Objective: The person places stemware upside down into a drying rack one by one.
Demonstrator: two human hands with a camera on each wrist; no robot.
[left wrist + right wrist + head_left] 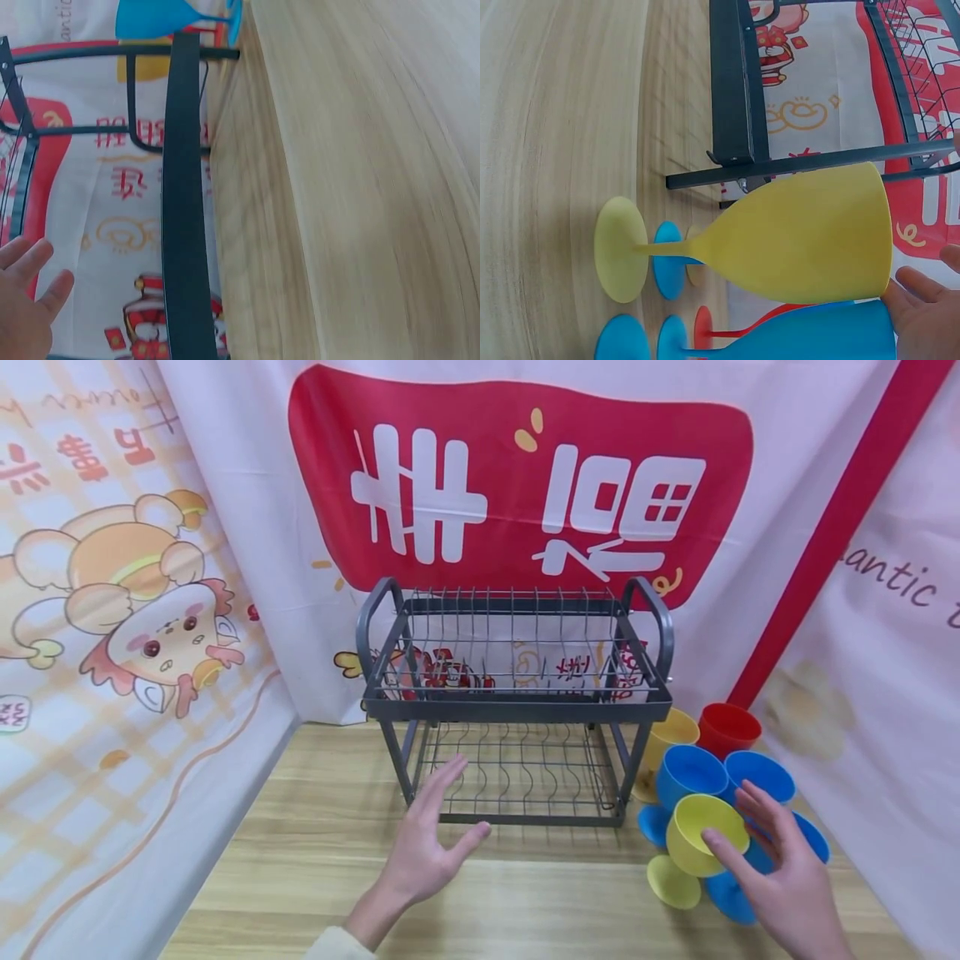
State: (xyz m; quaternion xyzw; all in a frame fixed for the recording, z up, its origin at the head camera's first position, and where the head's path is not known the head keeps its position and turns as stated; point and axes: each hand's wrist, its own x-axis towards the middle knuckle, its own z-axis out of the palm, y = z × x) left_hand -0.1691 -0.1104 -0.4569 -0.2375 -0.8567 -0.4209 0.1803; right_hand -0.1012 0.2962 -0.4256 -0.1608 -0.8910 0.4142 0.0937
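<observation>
A yellow plastic goblet [692,852] stands upright at the front of a cluster on the right. My right hand [789,881] is at its right side, with the thumb overlapping the rim in the head view and the fingers spread apart. In the right wrist view, fingertips [915,289] show right by the goblet's rim. Blue goblets [686,772] crowd behind and beside it, partly hidden by my hand. My left hand [423,856] is held before the dark metal dish rack [517,709], its fingers straight and thumb apart, holding nothing.
The two-tier rack has wire slots on both levels. Behind the blue goblets stand a red goblet [729,732] and another yellow goblet [670,735], close to the rack's right legs. Printed cloth [247,527] hangs around the wooden table [300,860] on three sides.
</observation>
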